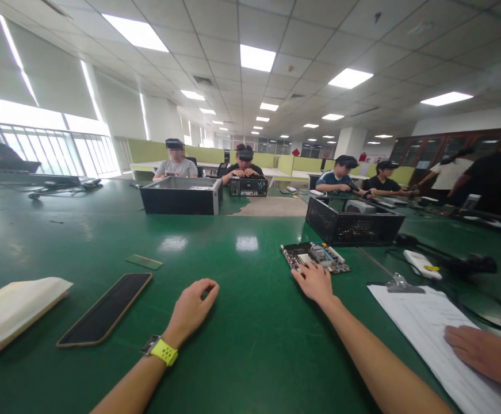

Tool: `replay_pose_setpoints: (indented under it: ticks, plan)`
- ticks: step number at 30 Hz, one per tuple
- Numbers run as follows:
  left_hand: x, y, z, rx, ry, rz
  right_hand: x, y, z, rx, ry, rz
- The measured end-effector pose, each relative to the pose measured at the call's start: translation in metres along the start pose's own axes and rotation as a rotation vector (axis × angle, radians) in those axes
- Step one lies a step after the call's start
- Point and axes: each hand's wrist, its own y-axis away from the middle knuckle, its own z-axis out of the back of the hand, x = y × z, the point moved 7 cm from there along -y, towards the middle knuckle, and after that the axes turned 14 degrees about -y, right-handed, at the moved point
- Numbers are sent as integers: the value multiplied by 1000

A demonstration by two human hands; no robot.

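Note:
A computer motherboard (pixel 335 260) lies on the green tabletop right of centre, carrying a grey heatsink and light-coloured slots. My right hand (pixel 314 280) grips its near edge, fingers over the board; part of the board is hidden under them. To the left, my left hand (pixel 192 305) rests on the table with its fingers loosely curled and nothing seen in them. A watch with a yellow-green strap (pixel 164 351) is on that wrist. Beyond the motherboard stands an open black computer case (pixel 356 224).
A phone (pixel 106 310), a green strip (pixel 144 262) and a paper-topped block (pixel 15 313) lie left. At right, another person's hand (pixel 483 351) rests on a clipboard (pixel 431 322) near a white device (pixel 420 264). Another case (pixel 181 198) stands further back, with people seated beyond.

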Motion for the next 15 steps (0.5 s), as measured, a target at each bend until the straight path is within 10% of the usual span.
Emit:
replay_pose_setpoints:
  ticks: [15]
  plan:
    - [-33,11,-15,171,10,-301,206,176,-13,414,-199,485]
